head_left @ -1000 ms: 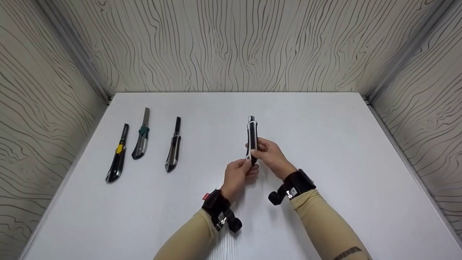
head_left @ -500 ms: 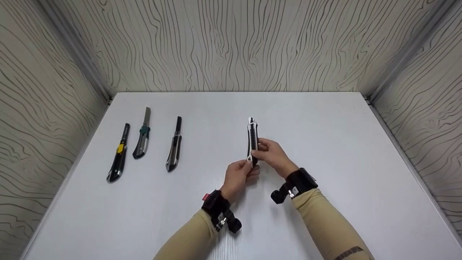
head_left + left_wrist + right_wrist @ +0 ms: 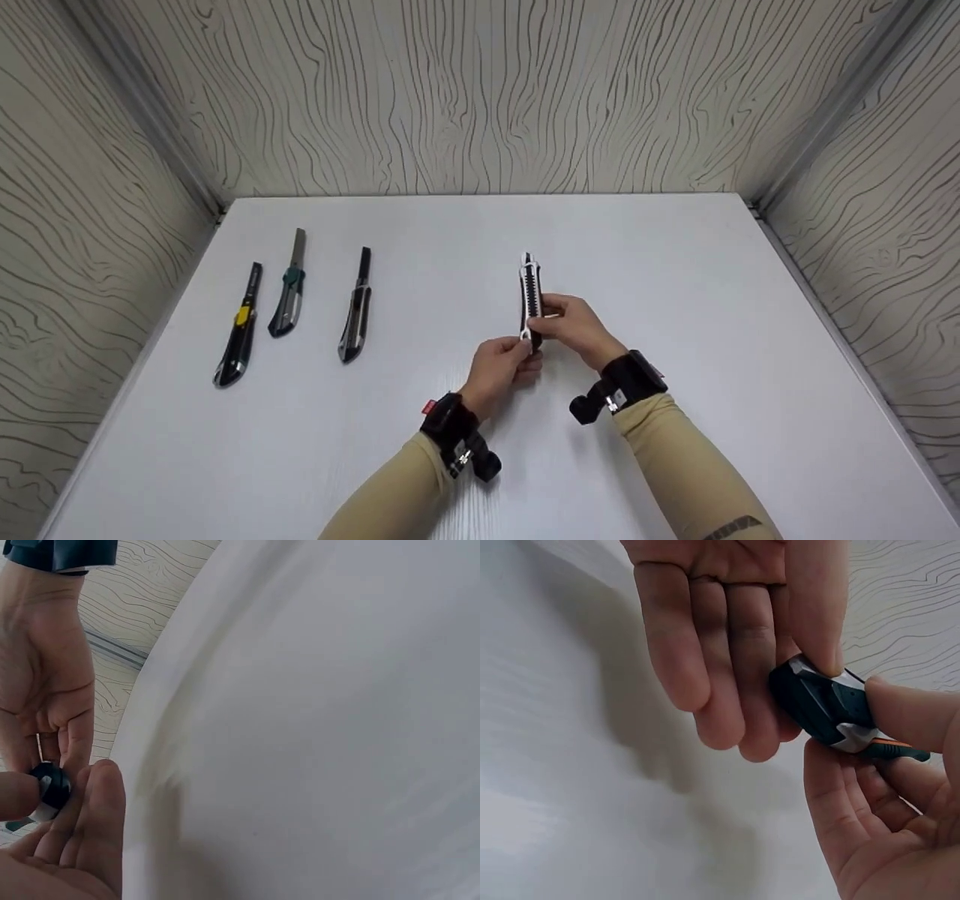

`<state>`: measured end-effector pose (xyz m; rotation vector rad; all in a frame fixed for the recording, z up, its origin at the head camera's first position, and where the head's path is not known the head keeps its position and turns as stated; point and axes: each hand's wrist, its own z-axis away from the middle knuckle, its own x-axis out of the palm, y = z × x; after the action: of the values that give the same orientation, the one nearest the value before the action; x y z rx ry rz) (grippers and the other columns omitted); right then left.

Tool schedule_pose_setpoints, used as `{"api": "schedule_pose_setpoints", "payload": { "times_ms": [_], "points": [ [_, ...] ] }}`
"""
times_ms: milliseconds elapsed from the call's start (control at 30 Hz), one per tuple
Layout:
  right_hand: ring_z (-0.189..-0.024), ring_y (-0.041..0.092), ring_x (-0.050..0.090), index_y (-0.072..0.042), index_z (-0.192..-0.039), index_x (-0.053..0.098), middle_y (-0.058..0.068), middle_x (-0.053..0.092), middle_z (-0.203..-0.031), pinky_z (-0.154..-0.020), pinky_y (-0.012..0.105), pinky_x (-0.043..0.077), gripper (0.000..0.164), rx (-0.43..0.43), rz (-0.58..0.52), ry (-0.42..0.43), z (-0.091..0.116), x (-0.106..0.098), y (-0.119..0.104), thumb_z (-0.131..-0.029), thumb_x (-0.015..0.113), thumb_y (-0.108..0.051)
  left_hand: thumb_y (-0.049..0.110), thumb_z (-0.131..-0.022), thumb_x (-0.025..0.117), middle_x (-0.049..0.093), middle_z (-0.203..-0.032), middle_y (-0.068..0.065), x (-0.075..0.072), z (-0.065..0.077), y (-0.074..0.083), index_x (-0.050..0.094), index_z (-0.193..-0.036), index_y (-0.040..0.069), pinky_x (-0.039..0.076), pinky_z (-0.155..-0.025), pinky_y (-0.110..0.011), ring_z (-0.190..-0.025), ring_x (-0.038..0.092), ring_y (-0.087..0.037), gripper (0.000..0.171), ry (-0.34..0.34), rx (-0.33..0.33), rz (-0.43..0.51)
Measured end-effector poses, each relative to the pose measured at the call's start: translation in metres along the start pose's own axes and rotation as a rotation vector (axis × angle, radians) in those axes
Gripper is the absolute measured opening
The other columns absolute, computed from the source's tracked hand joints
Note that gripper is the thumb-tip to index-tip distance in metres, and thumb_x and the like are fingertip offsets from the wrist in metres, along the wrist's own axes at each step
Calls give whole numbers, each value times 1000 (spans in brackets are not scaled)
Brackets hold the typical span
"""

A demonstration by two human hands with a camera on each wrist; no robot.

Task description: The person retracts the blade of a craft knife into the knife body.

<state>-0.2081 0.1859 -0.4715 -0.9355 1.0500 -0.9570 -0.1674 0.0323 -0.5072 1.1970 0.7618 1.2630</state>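
A black-and-silver utility knife (image 3: 530, 292) is held upright in the head view, nose toward the back wall, close over the white table (image 3: 675, 465). My left hand (image 3: 495, 371) grips its butt end, thumb on top and fingers curled below. From the right side, my right hand (image 3: 577, 328) pinches the handle between thumb and fingers. The knife's dark rounded end (image 3: 51, 791) shows between both hands in the left wrist view. An orange strip runs along the handle (image 3: 821, 705) in the right wrist view. No long blade is seen beyond the nose.
Three more utility knives lie on the table's left: one with a yellow slider (image 3: 238, 330), one with a green slider and extended blade (image 3: 289, 292), and a black-and-silver one with a dark blade out (image 3: 356, 311). Wood-patterned walls (image 3: 465, 97) enclose the back and sides.
Both hands and the held knife have shifted slightly right, keeping the same hold. The whole view has dipped a little. The three knives on the table stay where they lay.
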Motion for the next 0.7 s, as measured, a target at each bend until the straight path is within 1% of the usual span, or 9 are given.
{"api": "schedule_pose_setpoints", "payload": {
  "times_ms": [133,267,367,533,633,700],
  "points": [
    [-86,11,61,3,-130,57,9,65,-104,-79,26,55,44,1,-17,14,2,-9,4,-88,67,-5,16,-97,57,71,-100,-23,8,-5,2,67,-108,-10,59,-80,-35,-80,69,-18,30,-3,-14,-35],
    [-85,10,62,6,-129,56,12,66,-104,-80,25,56,44,-7,-23,30,4,-19,7,-87,67,-4,15,-97,56,71,-91,-17,18,-9,3,68,-105,-9,59,-76,-34,-76,65,-16,28,-29,-9,-51],
    [-86,9,63,7,-130,55,16,67,-108,-79,24,56,45,-11,-5,40,5,-29,9,-88,66,-4,15,-97,56,70,-87,-14,26,-14,2,69,-102,-8,58,-72,-31,-74,65,-15,27,-48,0,-77],
    [-88,11,65,7,-135,50,23,64,-118,-78,24,56,50,8,38,73,7,-44,12,-89,66,-6,15,-97,57,71,-86,-15,42,-21,2,70,-99,-7,57,-69,-28,-72,65,-14,26,-61,14,-105],
    [-89,12,64,6,-135,50,24,64,-120,-77,24,56,51,21,77,93,10,-52,14,-90,65,-10,15,-97,56,71,-84,-16,52,-25,1,70,-97,-7,56,-67,-28,-70,64,-14,26,-70,25,-145],
    [-87,12,64,5,-134,52,22,65,-118,-76,24,56,49,34,94,108,12,-57,16,-90,65,-11,16,-97,56,72,-82,-15,59,-26,0,70,-95,-6,56,-66,-27,-69,64,-14,26,-78,30,-178]
  ]
}}
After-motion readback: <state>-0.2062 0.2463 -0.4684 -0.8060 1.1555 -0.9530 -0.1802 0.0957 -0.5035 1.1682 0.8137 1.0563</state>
